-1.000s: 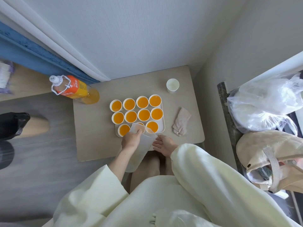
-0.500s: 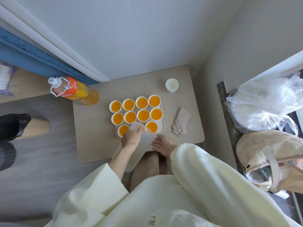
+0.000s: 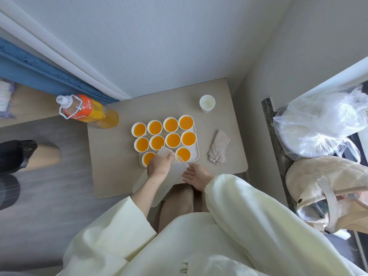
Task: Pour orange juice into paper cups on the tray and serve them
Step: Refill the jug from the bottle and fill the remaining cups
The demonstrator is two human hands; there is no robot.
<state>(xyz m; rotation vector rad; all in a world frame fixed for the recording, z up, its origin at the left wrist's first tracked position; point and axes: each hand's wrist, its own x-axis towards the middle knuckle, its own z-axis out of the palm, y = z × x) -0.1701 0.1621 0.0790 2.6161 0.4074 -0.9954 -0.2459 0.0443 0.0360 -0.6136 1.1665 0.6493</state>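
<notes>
A white tray (image 3: 196,156) on the small table (image 3: 119,166) carries several paper cups (image 3: 171,124) filled with orange juice. My left hand (image 3: 160,166) grips a translucent plastic pitcher (image 3: 179,170) near its mouth and holds it tilted over the middle of the tray's front row. The cup under its mouth is mostly hidden. A little orange shows through the pitcher's wall. My right hand (image 3: 196,175) lies palm up, fingers straight, against the pitcher's right side. An orange juice bottle (image 3: 89,114), cap on, stands at the table's back left corner.
An empty paper cup (image 3: 207,103) stands apart at the back right of the table. A crumpled beige cloth (image 3: 219,148) lies right of the tray. Plastic bags (image 3: 318,124) and a tote bag (image 3: 328,188) sit on the right. Walls close in behind the table.
The pitcher's mouth has edged slightly further over the tray's front row. Both hands have stayed almost where they were.
</notes>
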